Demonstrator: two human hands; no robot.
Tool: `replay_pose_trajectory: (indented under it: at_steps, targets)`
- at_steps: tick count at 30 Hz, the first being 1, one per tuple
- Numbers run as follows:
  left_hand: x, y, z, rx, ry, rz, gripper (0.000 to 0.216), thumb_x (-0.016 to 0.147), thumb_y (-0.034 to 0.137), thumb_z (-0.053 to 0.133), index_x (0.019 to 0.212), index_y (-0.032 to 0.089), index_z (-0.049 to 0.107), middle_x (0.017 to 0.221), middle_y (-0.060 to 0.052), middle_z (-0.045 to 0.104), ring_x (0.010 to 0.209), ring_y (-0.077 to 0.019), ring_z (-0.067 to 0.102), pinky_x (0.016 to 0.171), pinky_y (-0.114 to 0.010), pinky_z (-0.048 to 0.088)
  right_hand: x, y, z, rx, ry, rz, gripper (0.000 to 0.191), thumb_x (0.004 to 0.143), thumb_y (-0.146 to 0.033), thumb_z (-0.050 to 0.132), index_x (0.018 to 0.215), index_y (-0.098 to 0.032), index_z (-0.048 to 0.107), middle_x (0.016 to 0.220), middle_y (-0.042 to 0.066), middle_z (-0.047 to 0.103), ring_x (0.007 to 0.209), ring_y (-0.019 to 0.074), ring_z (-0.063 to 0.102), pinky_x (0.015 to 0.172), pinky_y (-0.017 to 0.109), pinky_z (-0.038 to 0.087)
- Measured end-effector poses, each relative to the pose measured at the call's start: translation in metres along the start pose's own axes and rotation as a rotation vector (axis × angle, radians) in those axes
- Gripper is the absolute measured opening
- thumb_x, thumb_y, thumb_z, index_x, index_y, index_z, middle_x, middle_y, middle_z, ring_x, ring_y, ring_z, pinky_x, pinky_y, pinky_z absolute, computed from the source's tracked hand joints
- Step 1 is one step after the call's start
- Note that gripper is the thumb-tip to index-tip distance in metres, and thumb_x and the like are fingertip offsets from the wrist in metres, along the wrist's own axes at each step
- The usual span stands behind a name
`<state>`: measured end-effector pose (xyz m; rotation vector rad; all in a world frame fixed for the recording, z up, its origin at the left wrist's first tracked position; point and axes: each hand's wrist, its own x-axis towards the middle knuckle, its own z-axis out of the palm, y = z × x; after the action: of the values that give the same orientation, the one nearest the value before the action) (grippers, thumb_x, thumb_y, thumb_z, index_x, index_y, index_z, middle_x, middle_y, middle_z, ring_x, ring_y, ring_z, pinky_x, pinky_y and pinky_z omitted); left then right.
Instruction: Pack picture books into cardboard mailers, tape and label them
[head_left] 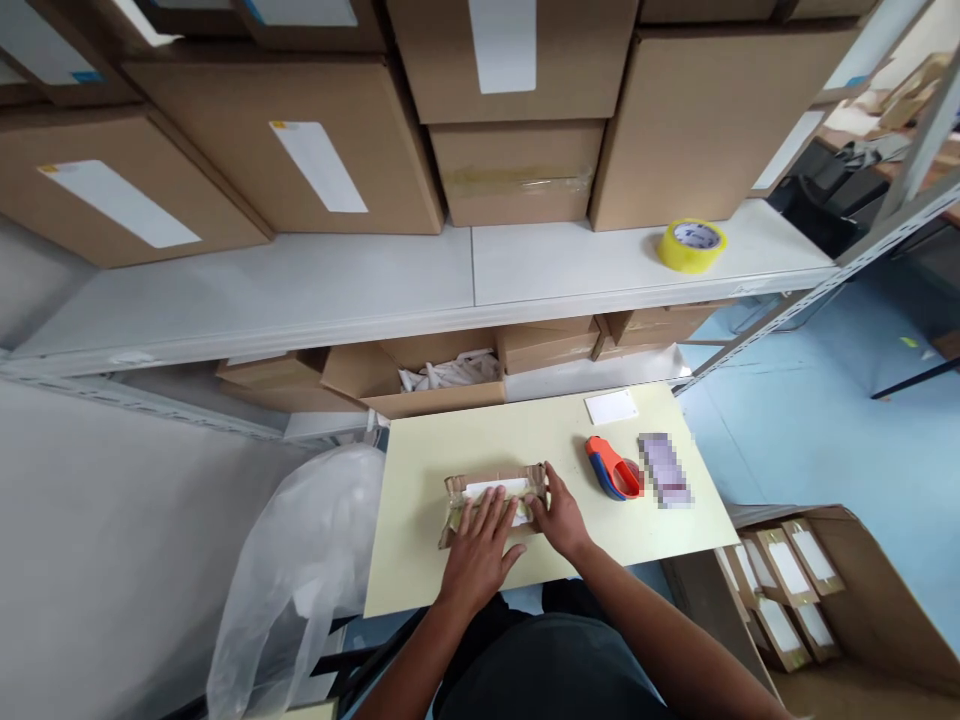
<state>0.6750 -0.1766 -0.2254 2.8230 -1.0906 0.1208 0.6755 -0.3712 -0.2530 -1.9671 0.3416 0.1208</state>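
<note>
A small brown cardboard package with a white label lies on the pale yellow table. My left hand presses flat on its near side, fingers spread. My right hand grips the package's right end, fingers curled around its edge. To the right of the package lie a red and blue tape dispenser, a blurred purple flat thing and a white card.
A roll of yellow tape sits on the white shelf beneath stacked cardboard boxes. An open box of labelled packages stands at the lower right. A clear plastic bag hangs left of the table. An open box with white filling is under the shelf.
</note>
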Motion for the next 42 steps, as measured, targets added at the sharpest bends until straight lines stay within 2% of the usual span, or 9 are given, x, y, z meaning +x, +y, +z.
replay_pose_trajectory:
  at_steps: [7,9,12,16,21,26,30,35,42]
  targets:
    - [-0.004,-0.004,-0.002,0.008,0.112,-0.013,0.072,0.099,0.053,0.048,0.162,0.025,0.027,0.162,-0.011,0.038,0.149,-0.0316,0.038,0.124,-0.053,0.029,0.089,0.029,-0.134,-0.214,0.233,0.048,0.047,0.095,-0.041,0.051,0.135,-0.017,0.059,0.134,0.015,0.064,0.118,0.0274,0.065,0.101,0.043,0.051]
    - [-0.001,0.000,-0.007,0.007,0.136,-0.017,0.071,0.099,0.051,0.049,0.162,0.025,0.028,0.162,-0.011,0.040,0.148,-0.0314,0.039,0.122,-0.050,0.033,0.124,0.041,-0.173,-0.385,0.275,0.126,0.056,0.092,-0.034,0.054,0.145,-0.016,0.049,0.146,0.018,0.055,0.129,0.0301,0.058,0.105,0.044,0.048]
    - [0.012,0.013,-0.014,0.007,0.121,0.060,0.067,0.099,0.045,0.052,0.160,0.026,0.032,0.161,-0.010,0.041,0.148,-0.0304,0.041,0.121,-0.049,0.036,0.161,0.058,-0.198,-0.618,0.095,0.198,0.078,0.086,-0.032,0.066,0.156,-0.017,0.035,0.164,0.022,0.030,0.140,0.0371,0.045,0.106,0.049,0.044]
    - [0.039,0.027,-0.015,0.005,0.001,0.234,0.055,0.096,0.037,0.055,0.150,0.029,0.048,0.161,-0.009,0.043,0.148,-0.0285,0.041,0.122,-0.050,0.034,0.175,0.072,-0.181,-0.763,-0.089,0.202,0.079,0.087,-0.037,0.069,0.156,-0.018,0.036,0.168,0.021,0.021,0.148,0.0388,0.031,0.110,0.050,0.039]
    - [0.056,0.016,-0.008,0.031,-0.055,0.261,0.027,0.093,0.020,0.050,0.112,0.026,0.069,0.150,-0.008,0.056,0.145,-0.0266,0.046,0.122,-0.050,0.034,0.171,0.077,-0.156,-0.824,-0.014,0.187,0.065,0.095,-0.038,0.061,0.153,-0.019,0.040,0.167,0.019,0.024,0.150,0.0376,0.026,0.113,0.049,0.033]
    - [0.057,-0.002,-0.008,0.047,-0.031,0.236,0.023,0.095,0.025,0.052,0.111,0.024,0.069,0.143,-0.009,0.061,0.140,-0.0287,0.050,0.120,-0.049,0.038,0.170,0.071,-0.159,-0.811,0.001,0.157,0.059,0.095,-0.034,0.060,0.149,-0.016,0.046,0.165,0.021,0.027,0.148,0.0382,0.027,0.114,0.049,0.029]
    - [0.066,0.003,-0.012,0.015,-0.033,0.237,0.023,0.096,0.029,0.055,0.114,0.025,0.069,0.142,-0.009,0.062,0.141,-0.0296,0.048,0.119,-0.050,0.038,0.132,0.054,-0.158,-0.730,0.102,0.046,0.040,0.099,-0.031,0.049,0.136,-0.017,0.057,0.145,0.019,0.054,0.128,0.0318,0.053,0.102,0.041,0.041]
    - [0.073,0.025,-0.021,-0.060,0.026,0.176,0.022,0.098,0.028,0.054,0.115,0.024,0.069,0.139,-0.008,0.064,0.140,-0.0287,0.049,0.120,-0.052,0.038,0.049,0.051,-0.134,-0.712,-0.037,0.076,0.026,0.098,-0.039,0.054,0.107,-0.018,0.067,0.098,0.013,0.073,0.088,0.0255,0.069,0.072,0.031,0.049]
    - [0.064,0.056,-0.032,-0.212,0.007,0.184,0.027,0.096,0.019,0.052,0.117,0.026,0.068,0.128,-0.005,0.069,0.124,-0.0229,0.063,0.105,-0.042,0.055,0.017,0.089,-0.099,-0.772,-0.077,-0.023,0.053,0.086,-0.008,0.051,0.137,-0.019,0.055,0.109,0.014,0.074,0.091,0.0278,0.072,0.068,0.034,0.057]
